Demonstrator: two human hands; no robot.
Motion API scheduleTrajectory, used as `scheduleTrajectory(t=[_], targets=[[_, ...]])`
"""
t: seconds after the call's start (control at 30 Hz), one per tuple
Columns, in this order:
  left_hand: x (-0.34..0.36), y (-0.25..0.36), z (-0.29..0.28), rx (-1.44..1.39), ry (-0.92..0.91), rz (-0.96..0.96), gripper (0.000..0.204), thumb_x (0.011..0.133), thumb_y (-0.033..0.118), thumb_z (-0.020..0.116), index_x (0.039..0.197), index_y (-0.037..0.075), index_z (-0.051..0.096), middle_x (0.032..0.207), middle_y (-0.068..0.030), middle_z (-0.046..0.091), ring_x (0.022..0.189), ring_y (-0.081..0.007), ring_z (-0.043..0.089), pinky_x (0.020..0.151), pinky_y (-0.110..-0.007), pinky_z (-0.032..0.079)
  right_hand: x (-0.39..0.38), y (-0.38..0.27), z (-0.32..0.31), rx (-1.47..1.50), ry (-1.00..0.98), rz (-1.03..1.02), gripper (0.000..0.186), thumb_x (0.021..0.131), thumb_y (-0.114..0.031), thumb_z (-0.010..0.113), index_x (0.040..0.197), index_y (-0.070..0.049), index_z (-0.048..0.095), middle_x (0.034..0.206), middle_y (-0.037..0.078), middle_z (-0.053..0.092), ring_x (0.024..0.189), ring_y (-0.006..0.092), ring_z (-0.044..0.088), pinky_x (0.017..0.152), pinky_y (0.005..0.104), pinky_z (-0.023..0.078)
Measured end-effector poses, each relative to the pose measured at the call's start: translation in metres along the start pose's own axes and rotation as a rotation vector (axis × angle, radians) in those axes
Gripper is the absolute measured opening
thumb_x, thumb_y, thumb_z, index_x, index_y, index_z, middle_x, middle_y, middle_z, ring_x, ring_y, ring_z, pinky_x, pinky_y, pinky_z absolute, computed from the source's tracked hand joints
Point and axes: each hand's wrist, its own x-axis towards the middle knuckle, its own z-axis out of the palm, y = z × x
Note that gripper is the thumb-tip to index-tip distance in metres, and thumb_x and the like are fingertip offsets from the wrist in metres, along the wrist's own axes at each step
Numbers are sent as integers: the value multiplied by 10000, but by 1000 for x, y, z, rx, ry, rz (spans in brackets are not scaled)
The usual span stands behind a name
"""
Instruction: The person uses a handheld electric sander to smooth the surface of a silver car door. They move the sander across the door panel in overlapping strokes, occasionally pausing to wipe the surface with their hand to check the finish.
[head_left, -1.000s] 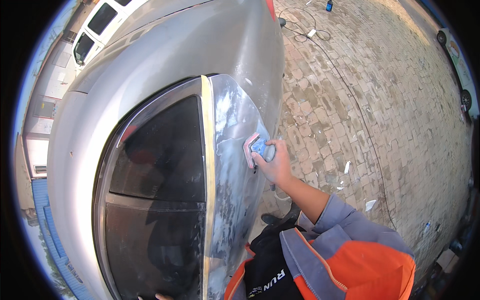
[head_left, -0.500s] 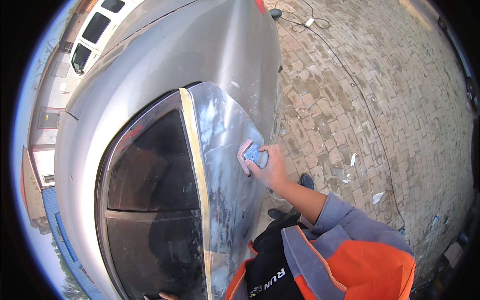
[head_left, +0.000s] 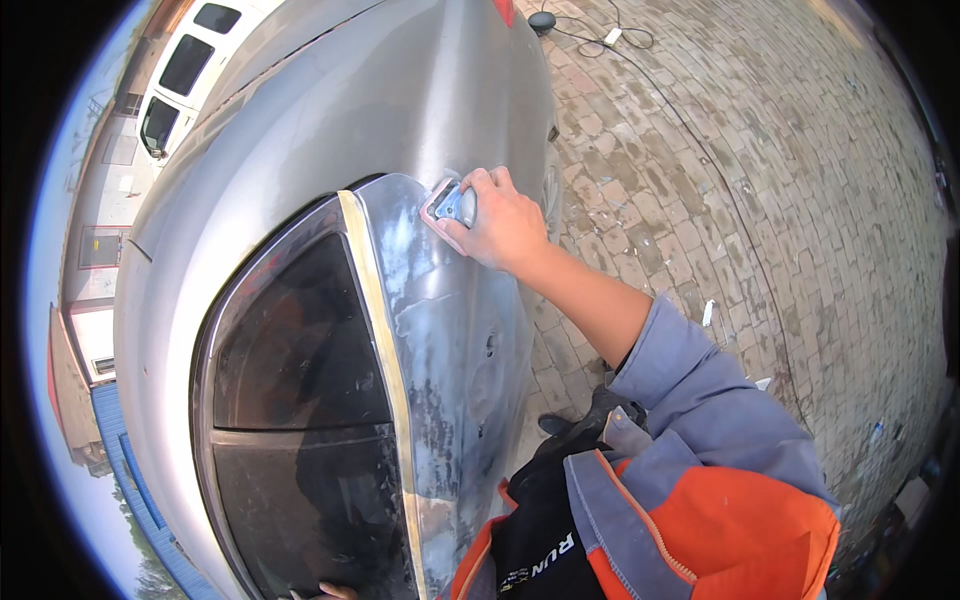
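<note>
My right hand (head_left: 512,232) is closed round the grey knob of a blue sanding block (head_left: 452,204) with a pinkish abrasive pad under it. The pad sits at the upper end of the car door (head_left: 455,350), close to its edge with the rear body panel. Worn white, blue and grey patches cover the door's sanded surface. Only a few fingertips of my left hand (head_left: 337,591) show at the bottom edge, apart and lying against the dark side window (head_left: 305,340); the rest is out of the picture.
Yellowish masking tape (head_left: 372,290) runs along the window's lower border. The silver car body (head_left: 400,110) fills the left and far side. A dark cable (head_left: 690,130) crosses the brick paving (head_left: 650,230), where paper scraps lie. Beyond the car stands a white vehicle (head_left: 185,70).
My right hand has slid the sanding block away from me and to the left, up the door to its far end. My arm is stretched further out. The left fingertips remain at the window.
</note>
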Motion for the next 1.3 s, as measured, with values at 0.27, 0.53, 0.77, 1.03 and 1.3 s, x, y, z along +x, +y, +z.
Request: scheduleTrajectory(t=[0.27, 0.53, 0.77, 1.03, 1.3], targets=[[0, 4, -3, 46, 6, 14, 748, 1095, 526, 576, 1502, -90, 458, 1653, -410, 286, 1484, -567, 380, 1174, -697, 366, -7, 15, 7, -27, -19, -76, 609, 924, -539, 799, 1316, -117, 599, 1283, 162, 560, 1071, 407, 729, 933, 511, 592], [-2, -2, 0, 35, 9, 14, 747, 1086, 525, 596, 1500, -81, 458, 1656, -410, 279, 1474, -564, 388, 1158, -704, 373, -97, 81, 80, 159, 182, -58, 582, 847, -430, 907, 1243, -116, 621, 1232, 116, 564, 994, 358, 726, 813, 494, 604], [-15, -18, 8, 4, 22, 3, 781, 1074, 562, 605, 1513, -65, 448, 1679, -394, 250, 1492, -558, 366, 1161, -712, 358, -93, 88, 94, 215, 347, -144, 584, 812, -403, 936, 1205, -103, 624, 1184, 113, 601, 923, 369, 732, 787, 487, 606], [-21, -39, 26, 164, 92, 32, 782, 1128, 630, 393, 1565, -14, 450, 1689, -290, 391, 1543, -493, 399, 1208, -624, 365, -62, 83, 80, 179, 346, 7, 581, 819, -407, 929, 1211, -102, 630, 1195, 121, 613, 942, 383, 726, 791, 491, 605], [-15, -36, 25, 150, 117, 67, 779, 1121, 648, 400, 1526, -13, 474, 1676, -315, 400, 1551, -508, 389, 1216, -634, 364, -172, 99, 125, 242, 235, -314, 595, 779, -362, 965, 1184, -111, 610, 1172, 115, 599, 938, 335, 715, 730, 447, 604]])
